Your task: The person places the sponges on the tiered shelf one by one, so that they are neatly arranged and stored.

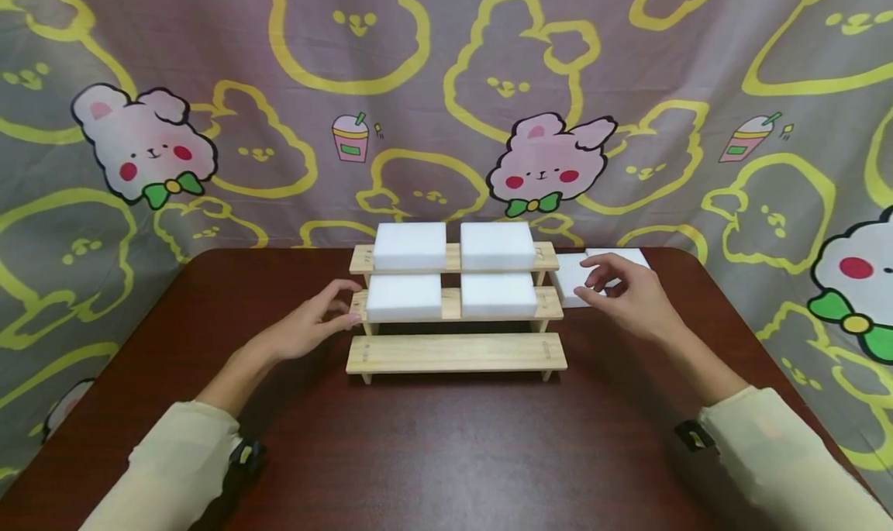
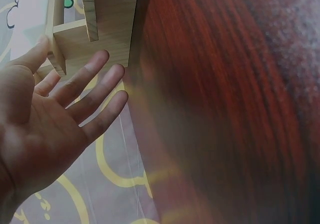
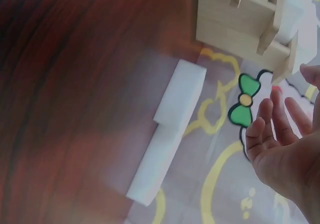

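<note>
A three-tier wooden display rack (image 1: 456,354) stands on the table, with white foam-like blocks (image 1: 409,246) in pairs on its top and middle tiers. The bottom tier is bare. My left hand (image 1: 310,325) is at the left end of the middle tier, thumb touching the board's end and the other fingers extended. In the left wrist view, this hand (image 2: 45,124) shows its palm beside the rack's end (image 2: 112,14). My right hand (image 1: 631,291) hovers right of the rack with loosely bent fingers and nothing between them. The right wrist view shows that hand (image 3: 285,144) near the rack's upper end.
Two more white blocks (image 3: 182,91) lie on the dark wooden table (image 1: 460,453) behind the rack's right side, partly overlapped by my right hand in the head view. A patterned curtain (image 1: 432,128) hangs along the table's back edge.
</note>
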A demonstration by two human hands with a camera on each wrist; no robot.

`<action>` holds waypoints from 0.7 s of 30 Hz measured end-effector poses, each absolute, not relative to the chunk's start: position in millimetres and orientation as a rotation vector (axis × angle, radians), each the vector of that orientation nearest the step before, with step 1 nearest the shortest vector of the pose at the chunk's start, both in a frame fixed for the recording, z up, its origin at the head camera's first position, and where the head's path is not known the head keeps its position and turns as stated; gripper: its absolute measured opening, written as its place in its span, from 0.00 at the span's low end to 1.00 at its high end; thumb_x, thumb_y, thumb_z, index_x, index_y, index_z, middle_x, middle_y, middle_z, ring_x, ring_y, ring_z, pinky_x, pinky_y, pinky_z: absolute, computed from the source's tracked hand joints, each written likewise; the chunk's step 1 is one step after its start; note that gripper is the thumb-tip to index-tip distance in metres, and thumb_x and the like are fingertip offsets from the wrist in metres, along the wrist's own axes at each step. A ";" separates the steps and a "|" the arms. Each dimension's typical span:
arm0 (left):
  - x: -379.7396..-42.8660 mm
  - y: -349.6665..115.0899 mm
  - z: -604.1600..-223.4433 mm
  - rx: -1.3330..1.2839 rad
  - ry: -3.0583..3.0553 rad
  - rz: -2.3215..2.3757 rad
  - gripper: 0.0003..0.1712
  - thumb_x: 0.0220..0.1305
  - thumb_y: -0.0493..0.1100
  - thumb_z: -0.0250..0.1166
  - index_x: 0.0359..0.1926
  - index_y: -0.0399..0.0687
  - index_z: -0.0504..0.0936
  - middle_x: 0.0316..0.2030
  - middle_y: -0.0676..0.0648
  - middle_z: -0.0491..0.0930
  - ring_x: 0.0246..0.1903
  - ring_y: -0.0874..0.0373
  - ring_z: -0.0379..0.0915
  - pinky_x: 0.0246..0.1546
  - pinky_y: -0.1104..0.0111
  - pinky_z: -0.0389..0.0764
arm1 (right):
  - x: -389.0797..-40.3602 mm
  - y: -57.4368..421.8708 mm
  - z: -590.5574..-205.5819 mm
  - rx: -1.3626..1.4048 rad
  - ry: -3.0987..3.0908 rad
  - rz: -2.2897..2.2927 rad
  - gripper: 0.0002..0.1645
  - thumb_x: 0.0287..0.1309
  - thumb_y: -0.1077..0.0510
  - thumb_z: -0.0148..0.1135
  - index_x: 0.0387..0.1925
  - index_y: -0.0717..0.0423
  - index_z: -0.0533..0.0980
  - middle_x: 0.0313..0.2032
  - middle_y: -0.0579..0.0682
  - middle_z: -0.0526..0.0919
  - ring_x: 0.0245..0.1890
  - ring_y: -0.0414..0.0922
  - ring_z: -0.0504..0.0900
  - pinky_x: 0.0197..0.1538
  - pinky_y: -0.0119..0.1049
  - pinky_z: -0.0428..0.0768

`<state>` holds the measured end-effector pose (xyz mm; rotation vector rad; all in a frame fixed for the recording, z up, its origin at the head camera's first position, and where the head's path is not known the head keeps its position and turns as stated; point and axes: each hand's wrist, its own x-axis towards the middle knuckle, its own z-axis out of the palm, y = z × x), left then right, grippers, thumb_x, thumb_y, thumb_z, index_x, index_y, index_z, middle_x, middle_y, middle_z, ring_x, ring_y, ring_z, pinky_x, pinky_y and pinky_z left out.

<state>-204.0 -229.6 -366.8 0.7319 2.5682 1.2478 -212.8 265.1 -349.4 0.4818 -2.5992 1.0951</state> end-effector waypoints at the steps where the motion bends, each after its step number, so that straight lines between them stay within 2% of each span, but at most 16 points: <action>1: -204.0 -229.7 -367.0 0.732 2.568 1.250 0.28 0.78 0.39 0.60 0.70 0.35 0.59 0.49 0.33 0.82 0.51 0.39 0.81 0.52 0.49 0.77 | -213.4 267.5 -349.9 0.467 -2.608 1.099 0.19 0.60 0.61 0.75 0.52 0.60 0.81 0.34 0.53 0.85 0.31 0.39 0.81 0.37 0.23 0.77; 4: -204.0 -230.1 -367.7 0.727 2.568 1.254 0.28 0.78 0.39 0.60 0.70 0.35 0.59 0.49 0.34 0.82 0.51 0.39 0.81 0.52 0.49 0.77 | -215.0 273.6 -351.7 0.427 -2.639 1.116 0.19 0.62 0.60 0.73 0.53 0.61 0.81 0.37 0.56 0.87 0.33 0.34 0.82 0.40 0.21 0.77; 6: -204.1 -230.3 -368.2 0.728 2.567 1.259 0.28 0.78 0.39 0.60 0.70 0.35 0.59 0.49 0.34 0.82 0.51 0.39 0.81 0.52 0.50 0.77 | -215.8 277.1 -353.0 0.396 -2.666 1.105 0.20 0.63 0.58 0.73 0.54 0.62 0.81 0.39 0.57 0.88 0.34 0.36 0.83 0.39 0.21 0.77; 13: -204.6 -229.6 -368.3 0.735 2.567 1.254 0.28 0.78 0.39 0.60 0.70 0.35 0.59 0.49 0.34 0.83 0.50 0.40 0.81 0.52 0.51 0.78 | -223.0 289.9 -359.7 0.314 -2.735 0.992 0.23 0.65 0.54 0.72 0.55 0.64 0.80 0.42 0.62 0.89 0.41 0.56 0.88 0.39 0.26 0.77; 16: -204.7 -229.6 -368.2 0.732 2.571 1.251 0.28 0.78 0.39 0.60 0.70 0.35 0.59 0.49 0.35 0.83 0.50 0.40 0.82 0.51 0.51 0.78 | -229.7 296.3 -362.5 0.274 -2.751 0.952 0.24 0.66 0.54 0.70 0.57 0.65 0.80 0.45 0.64 0.88 0.44 0.60 0.88 0.40 0.32 0.78; 21: -204.3 -229.8 -368.2 0.730 2.568 1.252 0.28 0.78 0.39 0.60 0.70 0.35 0.59 0.49 0.34 0.82 0.50 0.40 0.82 0.52 0.51 0.78 | -239.9 306.9 -366.6 0.194 -2.766 0.898 0.24 0.67 0.55 0.68 0.58 0.67 0.79 0.49 0.68 0.86 0.50 0.64 0.86 0.48 0.50 0.78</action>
